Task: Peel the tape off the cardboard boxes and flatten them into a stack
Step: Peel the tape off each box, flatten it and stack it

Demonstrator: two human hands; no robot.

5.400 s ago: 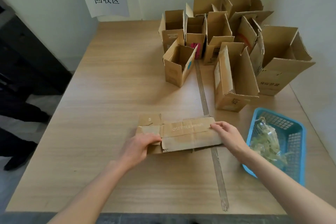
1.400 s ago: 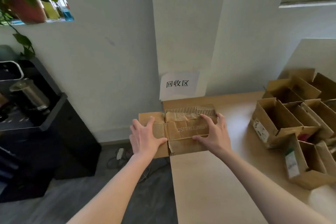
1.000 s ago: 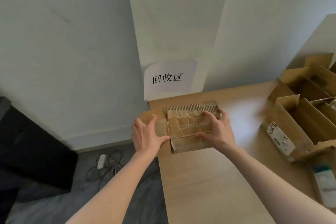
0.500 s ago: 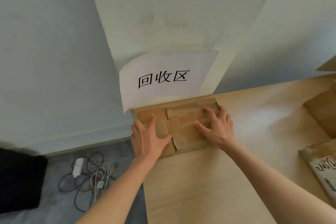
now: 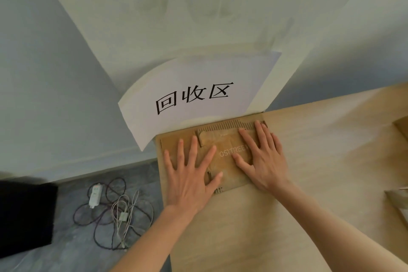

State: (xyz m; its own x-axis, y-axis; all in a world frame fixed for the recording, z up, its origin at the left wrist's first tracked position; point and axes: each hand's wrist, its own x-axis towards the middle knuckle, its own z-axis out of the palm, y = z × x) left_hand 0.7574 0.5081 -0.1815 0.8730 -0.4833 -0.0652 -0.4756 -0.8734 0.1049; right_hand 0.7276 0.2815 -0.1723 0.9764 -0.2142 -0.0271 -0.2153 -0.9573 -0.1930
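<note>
A flattened brown cardboard box with pale printed letters lies flat on the far left corner of the wooden table, just below a white paper sign on the wall. My left hand presses on its left half with fingers spread and straight. My right hand presses on its right half, fingers straight, reaching the corrugated far edge.
Edges of other cardboard boxes show at the right border of the table. Off the table's left edge, the grey floor holds a white power strip with tangled cables, and a black cabinet stands further left.
Both hands carried the flattened box from the table's front to the far left corner under the sign and set it down. The fingers have spread flat on it.
</note>
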